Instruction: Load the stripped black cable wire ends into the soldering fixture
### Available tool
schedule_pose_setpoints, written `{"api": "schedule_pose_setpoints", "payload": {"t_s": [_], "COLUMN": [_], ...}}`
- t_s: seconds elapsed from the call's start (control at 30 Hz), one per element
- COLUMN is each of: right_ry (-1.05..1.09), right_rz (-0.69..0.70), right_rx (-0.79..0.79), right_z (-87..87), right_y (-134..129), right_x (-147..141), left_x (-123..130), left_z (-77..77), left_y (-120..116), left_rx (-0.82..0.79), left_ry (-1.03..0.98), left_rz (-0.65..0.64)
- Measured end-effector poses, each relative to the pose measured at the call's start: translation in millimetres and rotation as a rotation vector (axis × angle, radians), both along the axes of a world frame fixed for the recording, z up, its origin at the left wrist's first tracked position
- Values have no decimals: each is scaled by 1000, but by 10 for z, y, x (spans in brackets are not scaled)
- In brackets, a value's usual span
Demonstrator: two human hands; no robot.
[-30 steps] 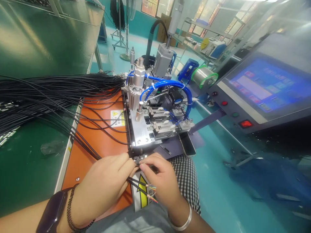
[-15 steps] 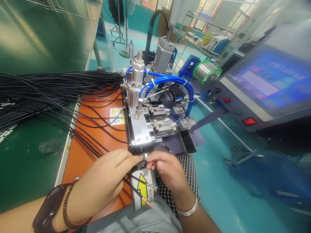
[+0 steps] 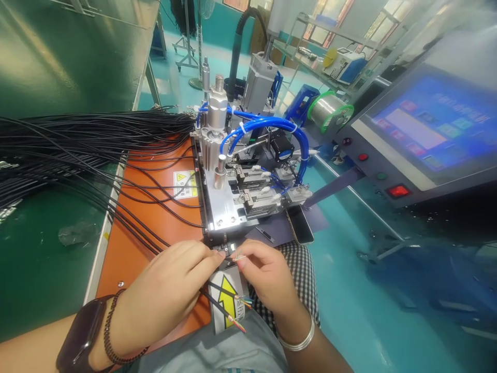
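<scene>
Lower centre: left hand [image 3: 174,280] curled over smooth, round black cables [image 3: 218,303]; right hand [image 3: 269,272] pinching thin pale wires [image 3: 239,257], fingertips nearly closed. Red strand there earlier, now unseen.

Bright daylight enters through the far windows [image 3: 322,26], with glare on the floor and blur toward the right edge.

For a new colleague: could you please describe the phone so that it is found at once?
Look for the metal machine with blue tubes. At its near right corner, next to the checked cloth, lies the phone. Its dark, flat face has a pale edge, and it is much wider than the thin tool to its left.
</scene>
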State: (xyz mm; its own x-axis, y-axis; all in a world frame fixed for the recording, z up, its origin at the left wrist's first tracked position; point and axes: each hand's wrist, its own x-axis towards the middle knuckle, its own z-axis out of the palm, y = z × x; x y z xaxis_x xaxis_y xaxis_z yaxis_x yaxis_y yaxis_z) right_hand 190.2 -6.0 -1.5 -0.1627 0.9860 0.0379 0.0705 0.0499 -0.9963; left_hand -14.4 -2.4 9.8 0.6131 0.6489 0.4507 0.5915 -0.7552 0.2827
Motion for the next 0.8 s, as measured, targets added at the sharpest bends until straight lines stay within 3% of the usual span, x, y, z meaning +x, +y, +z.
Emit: {"api": "schedule_pose_setpoints", "payload": {"t_s": [0.3,0.57,0.8], "right_ry": [186,39,-86], "right_rz": [50,-4,-47], "right_rx": [-285,-329,-377], "right_z": [-32,-192,-199], "right_y": [61,101,99], "right_x": [40,135,104], "left_x": [-5,-10,16], "left_z": [10,-134,-174], "left_y": [19,164,142], "left_rx": [82,66,83], "left_ry": [40,177,221], "left_rz": [-29,-21,-13]}}
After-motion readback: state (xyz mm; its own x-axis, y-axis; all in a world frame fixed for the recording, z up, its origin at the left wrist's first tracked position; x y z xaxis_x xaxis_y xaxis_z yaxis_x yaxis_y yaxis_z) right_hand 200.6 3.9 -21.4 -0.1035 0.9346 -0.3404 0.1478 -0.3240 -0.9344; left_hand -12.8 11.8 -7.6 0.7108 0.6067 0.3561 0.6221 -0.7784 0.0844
